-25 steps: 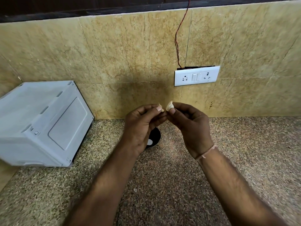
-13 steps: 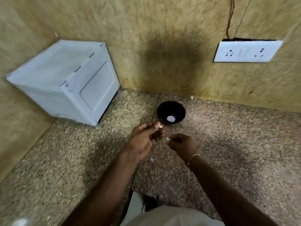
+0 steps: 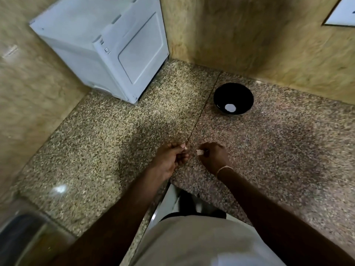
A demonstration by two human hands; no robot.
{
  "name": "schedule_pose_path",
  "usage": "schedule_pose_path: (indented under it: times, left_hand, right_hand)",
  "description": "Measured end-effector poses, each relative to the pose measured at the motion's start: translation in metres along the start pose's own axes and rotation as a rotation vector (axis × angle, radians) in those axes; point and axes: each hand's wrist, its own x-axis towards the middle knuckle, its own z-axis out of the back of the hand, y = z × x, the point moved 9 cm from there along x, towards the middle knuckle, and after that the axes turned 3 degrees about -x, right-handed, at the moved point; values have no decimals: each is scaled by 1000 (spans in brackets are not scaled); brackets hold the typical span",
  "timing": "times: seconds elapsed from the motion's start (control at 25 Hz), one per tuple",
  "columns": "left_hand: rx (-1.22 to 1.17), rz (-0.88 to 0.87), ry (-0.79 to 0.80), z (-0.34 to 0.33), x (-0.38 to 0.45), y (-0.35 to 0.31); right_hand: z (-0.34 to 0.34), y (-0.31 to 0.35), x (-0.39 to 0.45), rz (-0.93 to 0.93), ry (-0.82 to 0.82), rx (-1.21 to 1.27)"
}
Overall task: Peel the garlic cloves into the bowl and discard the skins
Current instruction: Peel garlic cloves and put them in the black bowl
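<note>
garlic peeling under way at a speckled stone surface

head view: a person stands at the surface (image 3: 269, 150), both hands low near its front edge and just apart. the right hand (image 3: 214, 157) curls its fingers around a pale garlic clove (image 3: 199, 152), pinched at the fingertips. the left hand (image 3: 169, 158) pinches a small pale scrap (image 3: 184, 147) between thumb and finger, probably skin, though it is too small to be sure. the black bowl (image 3: 222, 93) sits well apart, nearer the wall, with one pale spot inside that may be a glint. a white appliance (image 3: 107, 43) stands in the corner. to do this step well, the person should pull the skin clean away from the clove, keep scrap and clove in separate hands, and carry only the bare clove over the bowl.
</note>
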Motion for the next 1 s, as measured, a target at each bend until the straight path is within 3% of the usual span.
schedule_pose_path:
  times: [0.2, 0.44, 0.6, 0.8, 1.0]
  left_hand:
    - [110, -5, 56, -19, 7, 10]
    - [416, 10, 254, -77, 13, 27]
    - [509, 50, 344, -107, 17, 46]
    - [463, 126, 338, -126, 21, 72]
    - [457, 161, 268, -121, 27, 87]
  right_hand:
    - [18, -5, -13, -75, -29, 117]
    - [64, 1, -48, 34, -143, 161]
    - [80, -32, -66, -81, -170, 202]
    - [87, -69, -77, -201, -267, 177]
    - [80, -82, -71, -205, -275, 30]
